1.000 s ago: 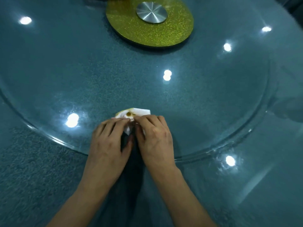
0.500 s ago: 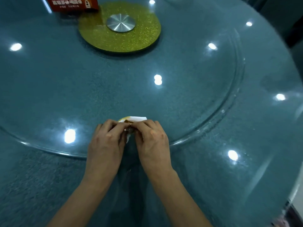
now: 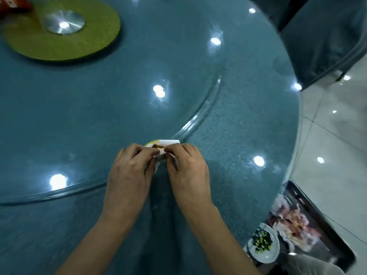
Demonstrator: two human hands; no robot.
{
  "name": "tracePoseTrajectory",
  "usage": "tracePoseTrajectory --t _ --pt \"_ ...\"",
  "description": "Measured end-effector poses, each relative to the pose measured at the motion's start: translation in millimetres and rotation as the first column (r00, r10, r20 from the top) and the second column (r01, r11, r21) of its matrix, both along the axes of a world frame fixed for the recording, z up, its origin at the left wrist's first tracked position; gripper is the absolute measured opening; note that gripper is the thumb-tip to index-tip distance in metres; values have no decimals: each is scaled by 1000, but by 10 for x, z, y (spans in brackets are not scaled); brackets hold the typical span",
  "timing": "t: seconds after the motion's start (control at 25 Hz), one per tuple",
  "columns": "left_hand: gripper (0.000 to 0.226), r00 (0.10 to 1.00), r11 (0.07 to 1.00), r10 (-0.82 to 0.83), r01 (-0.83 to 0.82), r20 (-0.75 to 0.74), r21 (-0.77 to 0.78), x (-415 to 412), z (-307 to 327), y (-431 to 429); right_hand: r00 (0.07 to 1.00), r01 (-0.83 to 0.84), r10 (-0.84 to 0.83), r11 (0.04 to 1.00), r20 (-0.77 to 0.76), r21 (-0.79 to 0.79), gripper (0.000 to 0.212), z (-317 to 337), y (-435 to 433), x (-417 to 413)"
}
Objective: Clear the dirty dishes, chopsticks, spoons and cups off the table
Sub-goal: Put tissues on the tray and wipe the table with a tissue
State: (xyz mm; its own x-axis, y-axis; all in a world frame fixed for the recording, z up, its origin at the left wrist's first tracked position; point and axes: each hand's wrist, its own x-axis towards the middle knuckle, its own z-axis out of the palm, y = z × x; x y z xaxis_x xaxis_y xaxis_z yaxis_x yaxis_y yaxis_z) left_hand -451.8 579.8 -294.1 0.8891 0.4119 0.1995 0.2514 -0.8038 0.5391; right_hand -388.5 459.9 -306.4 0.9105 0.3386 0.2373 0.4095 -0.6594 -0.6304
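A soiled white napkin (image 3: 162, 146), stained brown and yellow, is pinched between both hands at the near rim of the glass turntable (image 3: 198, 120); whether it rests on the glass or is lifted I cannot tell. The left hand (image 3: 132, 171) curls its fingers (image 3: 139, 150) over one side and the right hand (image 3: 188, 169) grips the other. I judge it thin, limp paper, almost weightless and probably damp at the stain. It should crumple rather than slide, so it is best gathered by its clean edges with the mess folded inward. Around the napkin the turntable is clear and glossy over a speckled blue-green worktop (image 3: 248, 116). Far beyond and left lies a glittery gold disc (image 3: 79, 42) with a brushed-steel hub (image 3: 63, 23). Below and right, past the worktop's edge, a dark tray (image 3: 333, 241) carries scraps and a white plate (image 3: 264, 259) of chopped greens.
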Motion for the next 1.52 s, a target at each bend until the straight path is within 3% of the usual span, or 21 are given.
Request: tracePoseTrajectory --t 0.52,0.92,1.36,1.52 --pt "20 961 960 -276 277 16 -33 298 44 -1743 968 251 -249 966 36 -62 14 117 -1880 -72" --pt "18 870 863 -494 489 -7 -126 -16 186 -2647 916 397 -401 907 0 -144 14 372 -2838 -613" --pt "19 857 851 -515 513 13 -112 -465 492 -3427 932 349 -362 914 -29 -208 16 731 -3620 -1050" --pt "15 896 893 -444 444 20 -78 -730 602 -3844 965 250 -260 947 -24 -203 17 839 -4055 -1161"
